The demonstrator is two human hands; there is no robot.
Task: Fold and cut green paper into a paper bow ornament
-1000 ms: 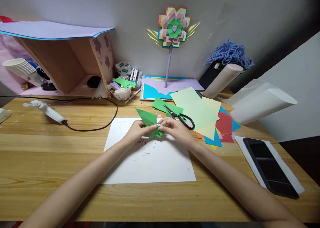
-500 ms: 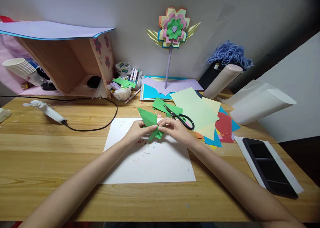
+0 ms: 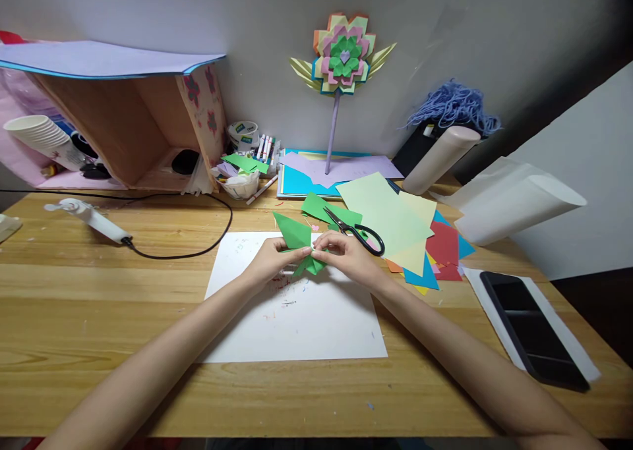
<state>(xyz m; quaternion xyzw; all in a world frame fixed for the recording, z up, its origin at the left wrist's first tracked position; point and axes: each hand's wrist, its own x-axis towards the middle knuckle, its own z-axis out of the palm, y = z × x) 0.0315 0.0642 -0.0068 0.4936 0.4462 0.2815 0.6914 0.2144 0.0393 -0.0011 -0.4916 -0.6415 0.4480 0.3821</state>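
Both of my hands pinch a folded piece of green paper [image 3: 295, 231] above a white sheet [image 3: 326, 328] marked with coloured smudges. My left hand [image 3: 277, 257] is closed on its left side, under a pointed flap that stands up. My right hand [image 3: 343, 252] pinches the folds at the right, thumb and fingertips together. Smaller green folds stick out below the fingertips; part of the paper is hidden behind the fingers. Just beyond my right hand, black-handled scissors [image 3: 363, 236] lie partly on flat green paper pieces [image 3: 321, 206].
A paper flower [image 3: 345, 56] on a purple stem stands at the back. Coloured sheets [image 3: 386, 206] spread to the right, near a phone [image 3: 534, 331] and a rolled white sheet [image 3: 524, 206]. At left are a corded white tool [image 3: 96, 223] and an open box [image 3: 205, 114].
Both hands stay in nearly the same place. The lower folds of the green paper have shifted slightly, spreading a little more to the right under the fingertips.
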